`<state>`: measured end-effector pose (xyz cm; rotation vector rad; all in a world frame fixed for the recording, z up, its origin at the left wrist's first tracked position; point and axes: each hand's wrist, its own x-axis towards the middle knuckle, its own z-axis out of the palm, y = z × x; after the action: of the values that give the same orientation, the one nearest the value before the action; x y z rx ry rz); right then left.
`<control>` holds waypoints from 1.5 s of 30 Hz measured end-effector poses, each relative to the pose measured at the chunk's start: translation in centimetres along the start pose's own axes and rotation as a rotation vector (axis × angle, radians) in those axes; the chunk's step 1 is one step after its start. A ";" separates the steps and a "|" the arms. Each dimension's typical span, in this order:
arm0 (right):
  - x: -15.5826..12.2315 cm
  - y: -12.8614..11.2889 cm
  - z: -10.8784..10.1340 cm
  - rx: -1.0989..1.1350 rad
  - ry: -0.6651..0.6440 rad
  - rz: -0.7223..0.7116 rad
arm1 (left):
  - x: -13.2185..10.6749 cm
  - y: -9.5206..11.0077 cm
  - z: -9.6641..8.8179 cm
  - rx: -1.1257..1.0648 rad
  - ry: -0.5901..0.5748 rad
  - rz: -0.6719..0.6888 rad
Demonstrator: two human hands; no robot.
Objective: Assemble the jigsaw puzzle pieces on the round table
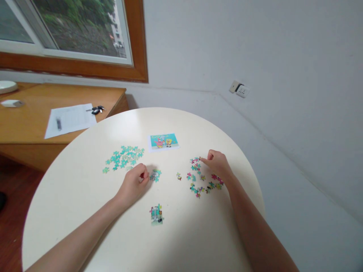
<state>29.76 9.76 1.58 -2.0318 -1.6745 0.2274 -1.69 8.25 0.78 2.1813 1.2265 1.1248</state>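
My left hand (134, 182) rests on the table in a loose fist, with nothing visible in it. Just right of its knuckles lies a small joined cluster of jigsaw pieces (155, 175) with a pale face on teal. My right hand (217, 164) is over the right side, one finger stretched to the upper edge of a loose group of multicoloured jigsaw pieces (195, 167); its other fingers are partly curled. Between the hands lies a single yellowish jigsaw piece (179, 176). Nearer me is a joined block of pieces (157, 214).
A printed cartoon picture (163, 141) lies at the back of the round white table (113, 245). Mostly teal jigsaw pieces (123, 157) are heaped at left. On the wooden desk (70, 92) behind are a paper sheet (70, 119) and keys (97, 110). A wall stands at right.
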 end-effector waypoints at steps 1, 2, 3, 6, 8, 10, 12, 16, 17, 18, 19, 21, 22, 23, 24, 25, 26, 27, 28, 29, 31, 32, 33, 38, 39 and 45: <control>0.0 0.0 0.0 -0.006 -0.002 0.002 | 0.0 0.0 0.0 0.002 0.002 0.006; 0.0 0.0 0.0 -0.011 -0.004 0.005 | 0.0 0.0 0.0 0.006 0.003 0.009; 0.0 0.0 0.0 -0.015 -0.007 0.007 | 0.0 0.0 0.0 0.009 0.004 0.010; 0.1 0.0 0.0 -0.020 -0.008 0.003 | -0.1 -0.1 0.0 0.019 0.006 0.009; 0.0 0.1 0.1 -0.016 -0.003 -0.012 | 0.0 -0.1 0.1 0.027 0.005 0.005; 0.0 0.2 0.2 -0.010 0.006 -0.035 | 0.0 -0.1 0.1 0.035 0.004 0.003; 0.1 0.3 0.2 -0.012 0.009 -0.041 | 0.0 -0.1 0.1 0.040 0.002 0.000; 0.2 0.3 0.3 -0.022 0.003 -0.033 | 0.1 0.0 0.0 0.038 -0.004 0.003; 0.2 0.3 0.3 -0.021 0.001 -0.032 | 0.1 0.0 0.0 0.037 -0.005 0.005; 0.2 0.3 0.3 -0.020 0.001 -0.029 | 0.1 0.0 0.1 0.039 -0.002 0.005; 0.2 0.2 0.3 -0.020 0.001 -0.022 | 0.0 0.0 0.1 0.043 0.001 0.004; 0.2 0.1 0.3 -0.018 -0.001 -0.007 | 0.0 -0.2 0.1 0.056 0.003 -0.002; 0.2 0.0 0.3 -0.018 -0.002 0.001 | -0.1 -0.3 0.2 0.062 0.005 -0.006; 0.1 0.0 0.3 -0.019 -0.004 0.005 | -0.1 -0.4 0.2 0.063 0.006 -0.008; 0.1 -0.1 0.3 -0.020 -0.007 0.007 | -0.2 -0.5 0.2 0.060 0.007 -0.008; 0.1 -0.2 0.2 -0.022 -0.009 0.007 | -0.2 -0.5 0.3 0.053 0.007 -0.007; 0.0 -0.2 0.2 -0.025 -0.012 0.005 | -0.2 -0.6 0.3 0.044 0.008 -0.005; 0.0 -0.2 0.3 -0.027 -0.013 0.003 | -0.2 -0.6 0.3 0.037 0.010 -0.002; 0.0 -0.2 0.3 -0.028 -0.015 0.001 | -0.2 -0.6 0.4 0.033 0.010 -0.001; 0.0 -0.2 0.3 -0.030 -0.015 -0.001 | -0.2 -0.6 0.4 0.032 0.011 0.000; 0.0 -0.1 0.3 -0.037 -0.015 0.002 | -0.2 -0.5 0.4 0.036 0.011 0.001; 0.0 -0.1 0.3 -0.041 -0.018 0.006 | -0.2 -0.5 0.4 0.037 0.009 0.001; 0.0 -0.1 0.4 -0.045 -0.021 0.010 | -0.2 -0.5 0.4 0.037 0.006 0.000; 0.0 -0.1 0.3 -0.056 -0.023 0.008 | -0.2 -0.5 0.3 0.034 -0.010 -0.016; 0.0 -0.1 0.3 -0.055 -0.024 0.004 | -0.2 -0.5 0.3 0.034 -0.012 -0.020; 0.1 0.2 0.4 -0.013 0.002 -0.043 | -0.3 -0.5 0.3 0.038 -0.024 -0.036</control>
<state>29.75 9.91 1.16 -2.0027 -1.7205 0.2005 -1.79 8.31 0.14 2.1851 1.2820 1.0660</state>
